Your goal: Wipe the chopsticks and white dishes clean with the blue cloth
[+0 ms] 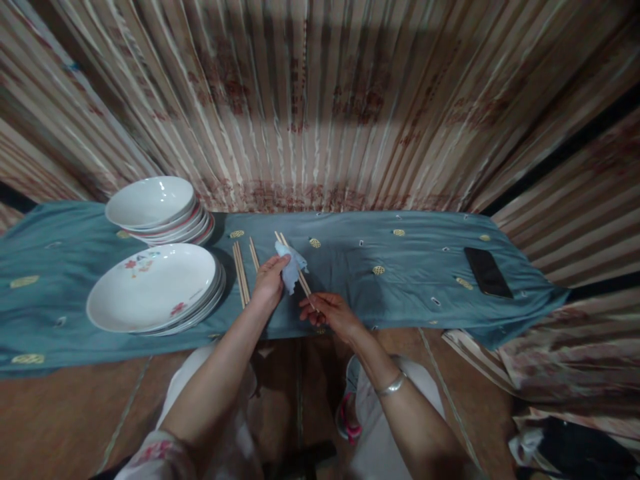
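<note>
My left hand (271, 275) is closed on a light blue cloth (291, 267), which is folded around a pair of wooden chopsticks (304, 283). The lower ends of that pair are pinched in the fingers of my right hand (327, 313), and their tips stick out above the cloth. Left of my left hand, several more chopsticks (241, 273) lie side by side on the teal cover. Another chopstick or two (254, 253) lie just beside the hand, partly hidden by it.
On the left stand a stack of white plates (155, 287) with flower prints and, behind it, a stack of white bowls (150, 203). A black phone (487, 272) lies at the right on the teal tablecloth (420, 267). A pleated curtain (320, 100) hangs behind the table.
</note>
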A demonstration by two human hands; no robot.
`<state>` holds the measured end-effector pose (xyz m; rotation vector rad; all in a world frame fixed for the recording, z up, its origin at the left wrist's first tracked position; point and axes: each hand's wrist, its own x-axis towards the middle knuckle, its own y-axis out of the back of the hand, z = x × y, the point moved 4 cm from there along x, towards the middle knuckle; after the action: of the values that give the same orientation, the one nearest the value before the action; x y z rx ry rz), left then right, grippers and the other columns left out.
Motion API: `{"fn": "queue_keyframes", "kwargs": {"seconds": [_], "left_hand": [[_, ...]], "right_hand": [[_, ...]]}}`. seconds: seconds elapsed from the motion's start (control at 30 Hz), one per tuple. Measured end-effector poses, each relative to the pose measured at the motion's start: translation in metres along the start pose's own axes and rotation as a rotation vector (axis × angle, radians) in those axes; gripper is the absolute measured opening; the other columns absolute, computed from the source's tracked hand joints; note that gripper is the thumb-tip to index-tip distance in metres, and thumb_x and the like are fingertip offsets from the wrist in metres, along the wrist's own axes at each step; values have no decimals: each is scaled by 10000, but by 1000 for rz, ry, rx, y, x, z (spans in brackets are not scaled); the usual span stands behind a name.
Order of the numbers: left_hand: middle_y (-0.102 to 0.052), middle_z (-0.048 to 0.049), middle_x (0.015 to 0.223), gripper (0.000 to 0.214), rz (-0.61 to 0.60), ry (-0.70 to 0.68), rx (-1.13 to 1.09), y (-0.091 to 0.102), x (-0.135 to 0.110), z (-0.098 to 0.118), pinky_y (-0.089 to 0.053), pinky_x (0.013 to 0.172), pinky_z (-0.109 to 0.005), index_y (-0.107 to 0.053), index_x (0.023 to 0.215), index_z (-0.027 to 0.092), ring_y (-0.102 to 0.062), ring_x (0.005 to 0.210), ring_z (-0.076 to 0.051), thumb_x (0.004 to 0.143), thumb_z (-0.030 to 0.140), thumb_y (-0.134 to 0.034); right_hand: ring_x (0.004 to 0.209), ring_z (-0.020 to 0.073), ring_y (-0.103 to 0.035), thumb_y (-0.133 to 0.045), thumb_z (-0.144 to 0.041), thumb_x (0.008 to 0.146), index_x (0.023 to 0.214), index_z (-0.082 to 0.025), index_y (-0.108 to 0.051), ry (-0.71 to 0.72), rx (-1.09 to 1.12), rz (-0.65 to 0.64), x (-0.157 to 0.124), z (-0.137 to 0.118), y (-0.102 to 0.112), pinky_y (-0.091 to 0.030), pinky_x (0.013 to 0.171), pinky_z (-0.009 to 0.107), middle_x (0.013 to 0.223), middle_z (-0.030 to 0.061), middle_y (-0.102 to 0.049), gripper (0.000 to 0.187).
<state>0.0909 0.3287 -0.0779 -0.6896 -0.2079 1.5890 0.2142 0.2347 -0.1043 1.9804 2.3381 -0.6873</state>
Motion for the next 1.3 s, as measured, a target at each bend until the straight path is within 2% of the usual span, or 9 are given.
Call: {"fn": "queue_keyframes", "kwargs": {"seconds": [0.17, 0.4, 0.53, 0.73, 0.97, 1.1, 1.3], "left_hand": [[-651, 19, 553, 296, -34, 18, 5, 0, -1, -1, -451, 508, -199, -661, 663, 137, -554, 474, -82, 489, 241, -877], [-663, 11, 569, 347, -91, 76, 64, -5, -9, -17, -440, 498, -195, -667, 659, 130, -553, 475, -81, 431, 285, -877], [-658, 13, 563, 357, -122, 83, 118, -6, -16, -28, -419, 456, -204, -656, 673, 139, -541, 448, -88, 449, 330, -857], [-609, 24, 488, 384, -251, 116, 216, -9, -25, -40, -354, 354, -232, -599, 674, 163, -493, 351, -113, 504, 432, -814], [-622, 18, 510, 354, -215, 118, 218, -7, -19, -33, -352, 364, -228, -613, 707, 155, -512, 373, -117, 534, 393, -811], [-624, 27, 521, 304, -115, 89, 127, -5, -10, -23, -380, 420, -210, -638, 670, 145, -515, 417, -90, 495, 294, -839], [-651, 10, 557, 210, -38, 48, 30, -3, 0, -4, -427, 502, -190, -662, 639, 127, -552, 482, -80, 525, 186, -828]], "right_hand": [[463, 63, -480, -755, -583, 625, 773, -160, -711, 7, -10, 85, -1, -2, 3, -329, 462, 202, 619, 15, -687, 450], [437, 58, -457, -782, -516, 578, 689, -165, -695, 28, -34, 198, 1, -8, 8, -314, 437, 199, 582, 4, -679, 379], [446, 61, -466, -770, -519, 584, 641, -170, -676, 55, -37, 215, 3, -10, 10, -325, 437, 198, 588, 9, -678, 366], [440, 71, -471, -740, -590, 591, 567, -177, -615, 69, -31, 202, 6, -9, 10, -316, 423, 198, 500, -18, -595, 432], [454, 71, -481, -740, -624, 594, 625, -168, -634, 22, 13, 95, 7, -5, 5, -310, 430, 200, 563, 7, -643, 469], [456, 59, -477, -753, -618, 604, 749, -162, -688, -17, 24, 34, 4, -2, 2, -326, 457, 201, 601, 1, -657, 484], [456, 60, -474, -727, -632, 646, 777, -156, -702, -60, -35, -52, -2, 1, -1, -294, 450, 206, 598, -3, -651, 495]]}}
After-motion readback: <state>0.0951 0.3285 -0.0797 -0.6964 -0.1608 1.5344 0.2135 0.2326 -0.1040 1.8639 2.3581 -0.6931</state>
